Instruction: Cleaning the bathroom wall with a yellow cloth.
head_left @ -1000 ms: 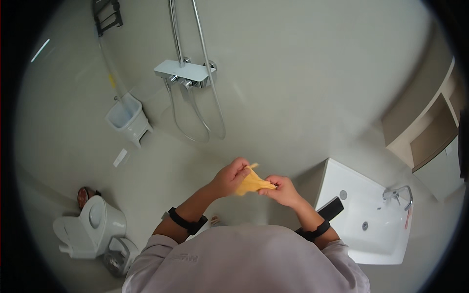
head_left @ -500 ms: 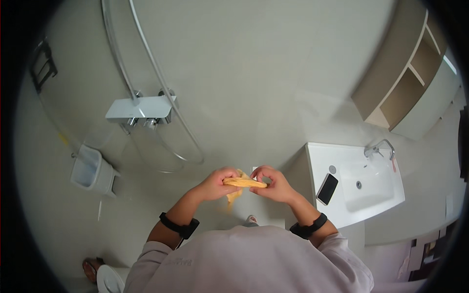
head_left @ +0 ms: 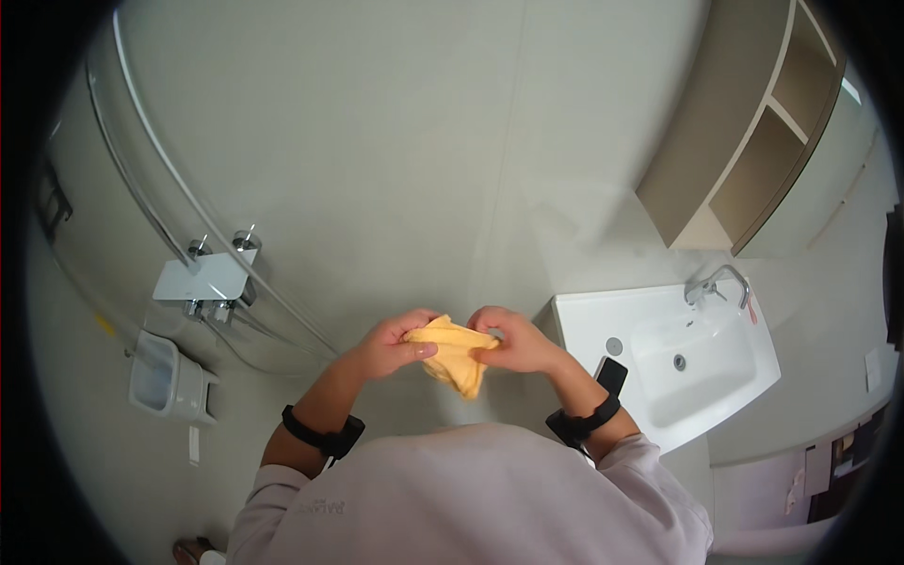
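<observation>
An orange-yellow cloth (head_left: 457, 350) hangs between my hands in front of my chest, bunched and folded over, its lower corner pointing down. My left hand (head_left: 394, 345) pinches its left side, thumb on top. On the other side my right hand (head_left: 513, 341) grips the cloth's right edge, with the thumb over the fabric and the fingers partly hidden behind it. Both forearms carry black straps with small boxes.
To the right is a white washbasin (head_left: 673, 414) with a chrome faucet (head_left: 720, 285) and a black phone (head_left: 612, 377) on its rim. A shelf cabinet (head_left: 730, 160) hangs above. At left are a shower mixer (head_left: 209, 279) with hoses and a white bin-like container (head_left: 169, 377).
The cloth has turned from a thin edge-on fold to a wider face spread between my hands. The view has shifted, and my right forearm now partly covers the phone.
</observation>
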### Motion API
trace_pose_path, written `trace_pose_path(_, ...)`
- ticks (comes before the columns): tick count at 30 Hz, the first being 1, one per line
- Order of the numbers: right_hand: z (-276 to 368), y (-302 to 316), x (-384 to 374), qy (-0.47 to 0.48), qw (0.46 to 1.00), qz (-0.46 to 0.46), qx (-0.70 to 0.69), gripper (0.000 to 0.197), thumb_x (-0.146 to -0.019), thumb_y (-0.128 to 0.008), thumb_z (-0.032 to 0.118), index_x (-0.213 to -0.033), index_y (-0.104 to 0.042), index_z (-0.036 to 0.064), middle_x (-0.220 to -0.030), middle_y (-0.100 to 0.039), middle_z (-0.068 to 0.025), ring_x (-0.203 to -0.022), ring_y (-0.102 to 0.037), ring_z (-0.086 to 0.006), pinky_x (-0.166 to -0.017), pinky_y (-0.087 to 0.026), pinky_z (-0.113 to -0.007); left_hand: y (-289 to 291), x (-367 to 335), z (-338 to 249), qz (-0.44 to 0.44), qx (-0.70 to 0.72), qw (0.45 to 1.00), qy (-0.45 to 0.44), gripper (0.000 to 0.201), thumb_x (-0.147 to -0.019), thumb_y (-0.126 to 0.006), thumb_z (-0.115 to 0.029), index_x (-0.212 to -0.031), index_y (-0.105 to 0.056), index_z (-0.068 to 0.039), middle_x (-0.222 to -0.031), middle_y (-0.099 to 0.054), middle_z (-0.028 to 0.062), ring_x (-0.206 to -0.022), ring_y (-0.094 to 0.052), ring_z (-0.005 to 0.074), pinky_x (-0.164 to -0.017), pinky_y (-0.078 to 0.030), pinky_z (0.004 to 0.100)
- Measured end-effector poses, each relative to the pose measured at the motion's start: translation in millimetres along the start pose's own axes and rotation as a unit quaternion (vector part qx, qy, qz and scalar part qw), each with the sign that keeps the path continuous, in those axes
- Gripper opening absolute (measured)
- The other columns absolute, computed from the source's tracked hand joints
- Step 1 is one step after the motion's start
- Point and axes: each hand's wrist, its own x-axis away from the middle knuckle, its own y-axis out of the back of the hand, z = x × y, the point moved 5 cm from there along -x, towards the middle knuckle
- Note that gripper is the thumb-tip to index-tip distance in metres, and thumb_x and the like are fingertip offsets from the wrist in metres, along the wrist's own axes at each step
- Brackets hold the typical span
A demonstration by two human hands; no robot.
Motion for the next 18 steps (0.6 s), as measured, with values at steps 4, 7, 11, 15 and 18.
trace_pose_path(4, -28, 15, 1, -0.026, 0.996, -0.008, 0.085, 0.018, -0.065, -0.066, 0.007, -0.079, -0.055, 0.0028, -0.082, -0.058, -0.0143, -0.081, -0.055, -0.0332, -0.070, -0.045, -0.038, -12, -28, 10, 0.090, -0.032, 0.992, 0.076, 0.014, -0.092, -0.057, -0.014, -0.098, -0.056, -0.002, -0.095, -0.055, -0.0011, -0.085, -0.051, 0.0088, -0.070, -0.045, 0.0290)
trace_pose_path(7, -48, 37, 7, -0.067, 0.990, -0.023, 0.121, 0.022, -0.068, -0.068, 0.007, -0.083, -0.053, 0.0027, -0.088, -0.060, -0.0100, -0.083, -0.057, -0.0235, -0.074, -0.045, -0.033, -13, -50, 1, 0.017, -0.115, 0.993, -0.028, 0.014, -0.091, -0.058, -0.016, -0.096, -0.055, -0.003, -0.088, -0.058, 0.0026, -0.077, -0.053, 0.0116, -0.067, -0.045, 0.0297)
trace_pose_path(11, -57, 64, 25, -0.098, 0.986, -0.004, -0.137, 0.022, -0.072, -0.070, 0.009, -0.082, -0.051, 0.0046, -0.084, -0.057, -0.0022, -0.081, -0.053, -0.0129, -0.070, -0.043, -0.027, 9, -77, -5, -0.138, -0.386, 0.912, -0.038, 0.017, -0.088, -0.061, -0.019, -0.093, -0.053, -0.004, -0.070, -0.054, 0.0113, -0.059, -0.050, 0.0195, -0.057, -0.043, 0.0318)
trace_pose_path(15, -27, 77, 36, -0.080, 0.912, 0.039, -0.400, 0.025, -0.079, -0.071, 0.013, -0.084, -0.047, 0.0082, -0.076, -0.051, 0.0043, -0.073, -0.048, -0.0049, -0.063, -0.038, -0.021, 7, -95, -4, -0.102, -0.431, 0.896, -0.032, 0.019, -0.087, -0.064, -0.018, -0.093, -0.053, -0.004, -0.068, -0.054, 0.0094, -0.056, -0.049, 0.0178, -0.053, -0.042, 0.0315)
trace_pose_path(18, -62, 91, 39, -0.174, 0.942, -0.188, -0.218, 0.022, -0.081, -0.068, 0.014, -0.085, -0.047, 0.0085, -0.073, -0.047, 0.0039, -0.069, -0.046, -0.0062, -0.063, -0.039, -0.023, 0, -114, -4, -0.048, -0.318, 0.946, -0.031, 0.020, -0.087, -0.064, -0.019, -0.097, -0.054, -0.004, -0.068, -0.055, 0.0074, -0.057, -0.051, 0.0171, -0.055, -0.043, 0.0298)
